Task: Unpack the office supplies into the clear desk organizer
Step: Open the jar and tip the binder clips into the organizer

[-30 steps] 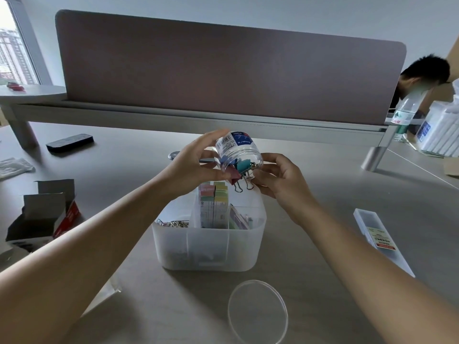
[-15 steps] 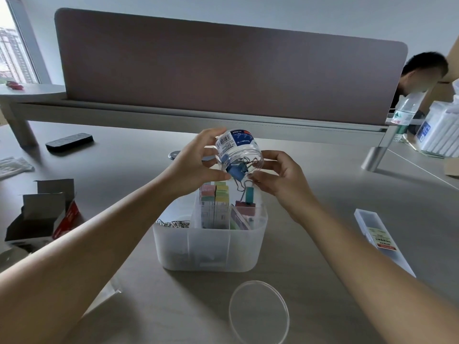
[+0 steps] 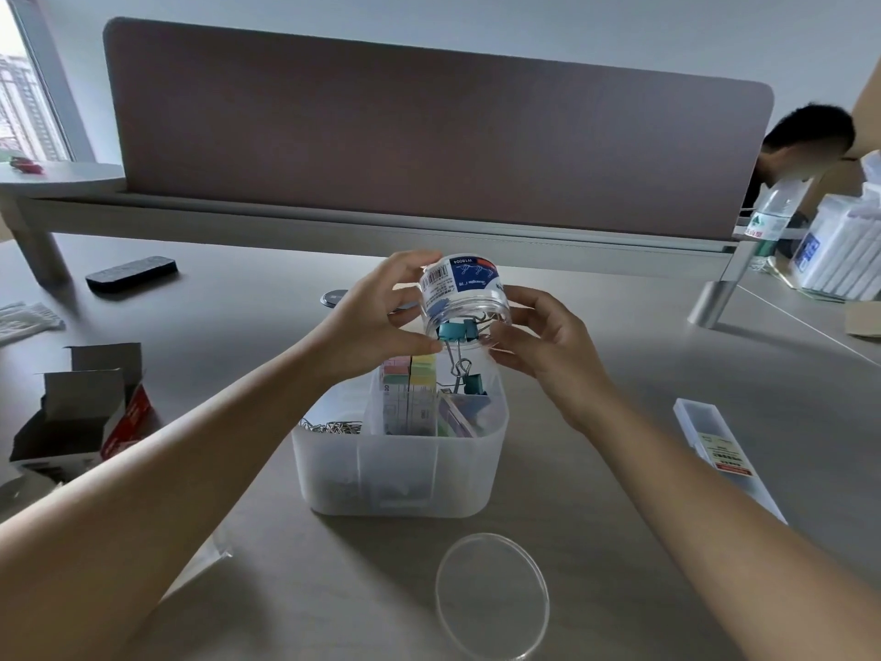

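I hold a clear plastic jar (image 3: pixel 461 298) with a blue-and-white label upside down over the clear desk organizer (image 3: pixel 400 474). My left hand (image 3: pixel 376 322) grips the jar from the left and my right hand (image 3: pixel 538 336) steadies its mouth from the right. A teal binder clip (image 3: pixel 456 331) sits at the jar's mouth, and a second clip (image 3: pixel 472 384) hangs linked below it over the organizer's right back compartment. The organizer holds pastel sticky-note blocks (image 3: pixel 412 388) in the middle and paper clips (image 3: pixel 333 427) at the left.
The jar's clear round lid (image 3: pixel 491 596) lies on the desk in front of the organizer. An opened cardboard box (image 3: pixel 81 412) is at the left, a long clear case (image 3: pixel 724 450) at the right, a black remote (image 3: pixel 131 274) far left. Another person sits behind the divider.
More binder clips have dropped from the jar into the organizer's right compartment. A teal clip now hangs from the jar's mouth. Both hands stay on the jar.
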Demonstrator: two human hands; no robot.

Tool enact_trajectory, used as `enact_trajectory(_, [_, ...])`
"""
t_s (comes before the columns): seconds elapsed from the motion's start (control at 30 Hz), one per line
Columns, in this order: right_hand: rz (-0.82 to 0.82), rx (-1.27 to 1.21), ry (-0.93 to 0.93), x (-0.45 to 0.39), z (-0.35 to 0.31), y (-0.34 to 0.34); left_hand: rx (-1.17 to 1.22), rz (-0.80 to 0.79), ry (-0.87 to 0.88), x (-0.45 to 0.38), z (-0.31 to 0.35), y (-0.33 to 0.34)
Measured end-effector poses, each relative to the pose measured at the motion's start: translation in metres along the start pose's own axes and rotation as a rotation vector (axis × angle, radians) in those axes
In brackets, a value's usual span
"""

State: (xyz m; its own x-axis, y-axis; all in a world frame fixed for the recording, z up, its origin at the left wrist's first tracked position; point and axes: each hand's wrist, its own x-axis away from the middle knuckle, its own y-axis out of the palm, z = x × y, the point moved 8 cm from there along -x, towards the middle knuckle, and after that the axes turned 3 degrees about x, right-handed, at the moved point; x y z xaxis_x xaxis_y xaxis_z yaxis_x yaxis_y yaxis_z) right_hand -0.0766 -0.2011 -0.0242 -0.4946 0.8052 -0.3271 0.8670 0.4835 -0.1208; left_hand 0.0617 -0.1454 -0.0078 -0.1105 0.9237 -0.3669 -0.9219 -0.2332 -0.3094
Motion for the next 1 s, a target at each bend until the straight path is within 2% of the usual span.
enact_trajectory(0.17, [-0.019, -0.018, 0.019, 0.001, 0.000, 0.001, -0.092, 0.007, 0.025, 0.000, 0.003, 0.000])
enact_trajectory(0.5, [-0.014, -0.017, 0.006, -0.003, -0.004, 0.002, 0.053, 0.008, 0.036, 0.001, 0.007, -0.001])
enact_trajectory(0.77, [-0.054, -0.051, -0.001, -0.001, -0.005, 0.004, 0.044, 0.013, 0.077, 0.003, 0.010, -0.002])
enact_trajectory(1.0, [-0.057, 0.035, -0.051, 0.002, -0.009, 0.004, -0.082, 0.024, 0.153, 0.005, 0.015, -0.004])
